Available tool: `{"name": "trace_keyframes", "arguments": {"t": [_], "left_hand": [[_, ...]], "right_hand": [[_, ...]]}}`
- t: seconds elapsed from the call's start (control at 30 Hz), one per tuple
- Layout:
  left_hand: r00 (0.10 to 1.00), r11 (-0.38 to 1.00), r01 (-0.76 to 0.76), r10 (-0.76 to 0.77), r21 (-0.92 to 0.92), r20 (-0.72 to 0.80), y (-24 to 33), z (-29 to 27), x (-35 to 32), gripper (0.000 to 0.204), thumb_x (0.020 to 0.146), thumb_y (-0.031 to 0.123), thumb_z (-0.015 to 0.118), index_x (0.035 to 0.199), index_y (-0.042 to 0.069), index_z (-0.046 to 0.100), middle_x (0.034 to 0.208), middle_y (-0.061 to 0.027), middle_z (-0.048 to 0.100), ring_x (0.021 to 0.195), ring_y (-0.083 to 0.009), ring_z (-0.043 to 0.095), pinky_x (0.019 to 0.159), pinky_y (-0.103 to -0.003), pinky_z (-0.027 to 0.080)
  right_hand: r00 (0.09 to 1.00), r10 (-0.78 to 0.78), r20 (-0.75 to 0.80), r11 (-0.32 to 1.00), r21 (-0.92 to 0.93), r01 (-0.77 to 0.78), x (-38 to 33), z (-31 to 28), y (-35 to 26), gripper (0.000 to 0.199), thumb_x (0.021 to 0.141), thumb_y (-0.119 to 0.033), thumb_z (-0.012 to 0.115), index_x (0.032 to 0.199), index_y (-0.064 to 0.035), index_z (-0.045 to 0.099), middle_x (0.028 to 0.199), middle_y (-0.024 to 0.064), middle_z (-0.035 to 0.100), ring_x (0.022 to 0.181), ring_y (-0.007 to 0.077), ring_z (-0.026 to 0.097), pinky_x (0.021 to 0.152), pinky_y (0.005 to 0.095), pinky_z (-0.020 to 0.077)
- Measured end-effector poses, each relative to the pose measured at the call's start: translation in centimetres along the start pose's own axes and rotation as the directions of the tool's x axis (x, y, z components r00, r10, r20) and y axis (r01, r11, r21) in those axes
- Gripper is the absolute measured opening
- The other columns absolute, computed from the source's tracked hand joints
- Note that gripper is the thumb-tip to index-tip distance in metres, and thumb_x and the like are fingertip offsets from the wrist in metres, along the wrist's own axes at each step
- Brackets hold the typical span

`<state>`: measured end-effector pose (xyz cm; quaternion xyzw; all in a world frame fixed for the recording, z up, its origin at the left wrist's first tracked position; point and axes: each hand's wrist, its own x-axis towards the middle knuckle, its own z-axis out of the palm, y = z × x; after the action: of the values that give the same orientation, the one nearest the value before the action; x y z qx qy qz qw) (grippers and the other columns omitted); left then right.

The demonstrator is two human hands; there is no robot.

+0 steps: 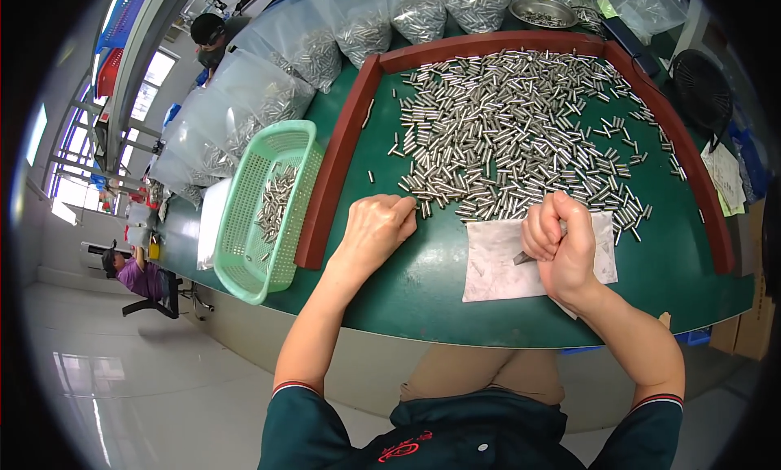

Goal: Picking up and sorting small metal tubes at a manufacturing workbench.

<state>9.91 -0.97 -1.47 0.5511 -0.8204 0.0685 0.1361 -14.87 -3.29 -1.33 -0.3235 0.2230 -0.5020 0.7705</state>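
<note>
A: What's before you, largest first?

B: The green worktop, its red frame, a green basket at left holding some pins, a white sheet near you, and the pile of steel pins spread across the far middle.

A: And your hands?

B: Your left hand has its fingers curled together at the pile's near edge. Your right hand fists around a few pins above the sheet. Sorting looks underway; next, I'd judge, you'll need a careful pick.

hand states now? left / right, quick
Left hand: curled, fingertips on the metal pins; grasp cannot be told.
Right hand: fist closed on a few metal pins, above the white cloth.
</note>
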Motion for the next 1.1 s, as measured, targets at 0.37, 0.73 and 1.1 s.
{"name": "trace_keyframes", "arguments": {"t": [0.37, 0.73, 1.1], "left_hand": [[0.970, 0.879, 0.119, -0.201, -0.461, -0.134, 0.6, 0.9, -0.5, 0.011, 0.070, 0.000, 0.063, 0.080, 0.002, 0.063, 0.059, -0.0068, 0.055, 0.047, -0.0156, 0.050, 0.045, -0.026, 0.040], [0.924, 0.593, 0.175, -0.375, -0.786, -0.078, 1.4, 0.6, -1.1, 0.013, 0.077, 0.001, 0.060, 0.090, 0.001, 0.064, 0.068, -0.0011, 0.059, 0.056, -0.0036, 0.046, 0.049, -0.018, 0.035], [0.976, 0.710, 0.135, -0.214, -0.691, -0.029, 5.8, -0.5, -0.5, 0.008, 0.074, 0.002, 0.063, 0.081, -0.001, 0.063, 0.052, -0.0023, 0.050, 0.044, -0.0058, 0.040, 0.041, -0.022, 0.032]], "right_hand": [[0.999, 0.020, -0.027, 1.000, -0.001, -0.020, -0.1, 0.2, -0.2, 0.039, 0.088, -0.023, 0.035, 0.052, -0.0096, 0.030, 0.043, -0.0006, 0.028, 0.039, 0.0072, 0.020, 0.038, 0.0234, 0.0179], [0.999, 0.022, -0.032, 1.000, 0.002, -0.022, 0.0, 0.3, -0.3, 0.039, 0.088, -0.022, 0.035, 0.051, -0.0097, 0.029, 0.044, -0.0003, 0.028, 0.039, 0.0075, 0.019, 0.038, 0.0239, 0.0175], [1.000, -0.001, -0.021, 1.000, -0.011, 0.000, -0.5, 0.5, -0.2, 0.039, 0.088, -0.021, 0.034, 0.051, -0.0093, 0.029, 0.044, -0.0002, 0.029, 0.039, 0.0078, 0.021, 0.039, 0.0240, 0.0184]]}}
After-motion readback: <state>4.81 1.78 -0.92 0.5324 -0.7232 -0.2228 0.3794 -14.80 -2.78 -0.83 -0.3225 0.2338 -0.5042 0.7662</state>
